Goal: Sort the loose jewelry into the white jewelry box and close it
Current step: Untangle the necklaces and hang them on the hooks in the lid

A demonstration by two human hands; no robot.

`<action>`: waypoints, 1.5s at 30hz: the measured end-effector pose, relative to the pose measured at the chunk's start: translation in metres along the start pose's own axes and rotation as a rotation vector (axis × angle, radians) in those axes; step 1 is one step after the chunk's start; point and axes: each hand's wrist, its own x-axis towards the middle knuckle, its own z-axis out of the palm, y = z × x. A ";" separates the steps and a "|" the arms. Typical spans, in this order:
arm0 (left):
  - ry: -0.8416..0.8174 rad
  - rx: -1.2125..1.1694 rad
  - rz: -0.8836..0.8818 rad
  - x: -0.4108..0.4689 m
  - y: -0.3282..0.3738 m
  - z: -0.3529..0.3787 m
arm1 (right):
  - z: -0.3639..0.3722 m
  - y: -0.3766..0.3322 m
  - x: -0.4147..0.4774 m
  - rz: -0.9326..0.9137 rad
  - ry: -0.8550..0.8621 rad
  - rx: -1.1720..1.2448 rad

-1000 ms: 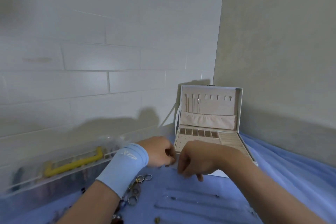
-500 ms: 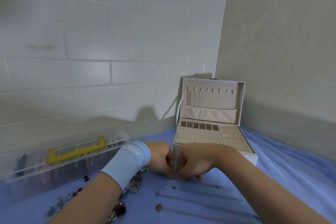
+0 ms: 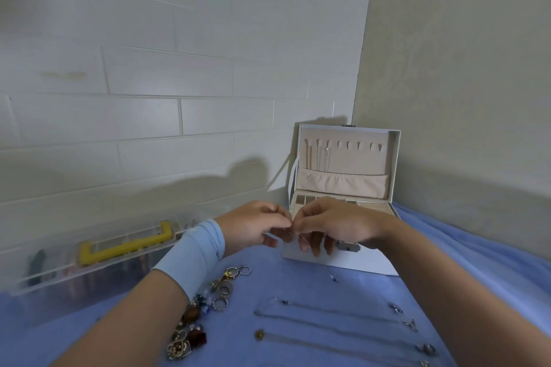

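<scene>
Blue cloth (image 3: 298, 286) | left grip (image 3: 256, 226), right grip (image 3: 331, 226) pinch fine chain (image 3: 301, 237) between them | open jewelry box (image 3: 357, 158) just behind

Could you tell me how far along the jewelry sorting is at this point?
Early. Done: a few hung necklaces on the white jewelry box lid hooks. In hand: left hand and right hand pinch what looks like a thin chain before the box. Left: the pile of rings, the laid-out necklaces on the blue cloth, then closing the lid.
</scene>
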 end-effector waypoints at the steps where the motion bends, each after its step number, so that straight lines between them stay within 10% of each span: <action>1: -0.006 -0.148 -0.002 0.001 0.000 0.002 | -0.001 -0.001 0.001 -0.013 0.013 0.040; 8: -0.038 -0.499 -0.008 0.002 0.002 0.007 | -0.014 0.000 -0.002 -0.096 0.109 0.180; 20: -0.062 -0.119 0.135 0.003 0.011 0.016 | -0.018 -0.006 -0.002 -0.192 0.153 0.394; 27: -0.036 -0.396 0.125 0.006 0.031 0.010 | -0.037 -0.009 -0.009 -0.122 0.219 0.503; 45: 0.306 0.153 0.246 0.115 0.094 -0.003 | -0.136 0.022 0.024 -0.121 0.406 0.637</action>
